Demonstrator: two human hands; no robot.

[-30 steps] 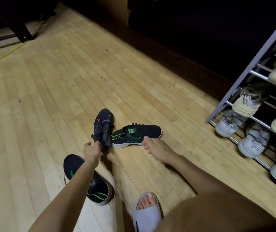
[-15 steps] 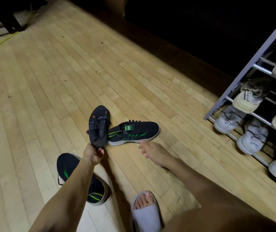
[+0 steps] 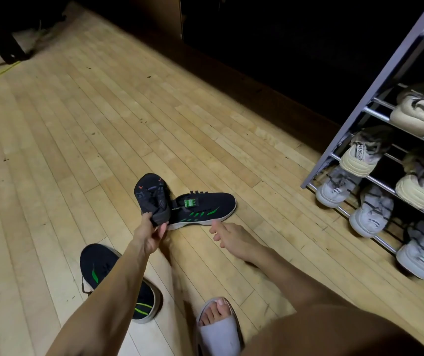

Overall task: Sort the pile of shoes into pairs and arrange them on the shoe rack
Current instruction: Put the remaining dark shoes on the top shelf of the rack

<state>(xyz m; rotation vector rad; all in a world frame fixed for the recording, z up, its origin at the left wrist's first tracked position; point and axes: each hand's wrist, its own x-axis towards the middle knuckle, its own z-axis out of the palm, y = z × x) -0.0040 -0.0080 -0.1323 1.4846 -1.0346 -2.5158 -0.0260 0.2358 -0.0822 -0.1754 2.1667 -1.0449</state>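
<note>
Dark mesh shoe [image 3: 152, 199] hangs pinched at its heel in the left hand [image 3: 149, 233], lifted likely for matching, while the empty, open right hand [image 3: 231, 238] nears the green-striped shoe [image 3: 205, 208] on the floor

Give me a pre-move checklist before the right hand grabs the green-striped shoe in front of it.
1. Left hand has a firm hold on the dark shoe by its heel: ok.
2. Right hand is free and open: ok.
3. Green-striped shoe lies within reach of the right hand: ok.
4. Its mate is located, under the left forearm: ok.
5. Held shoe's mate is found: not ok, none visible.
6. Free slot on the shoe rack: cannot tell.
</note>
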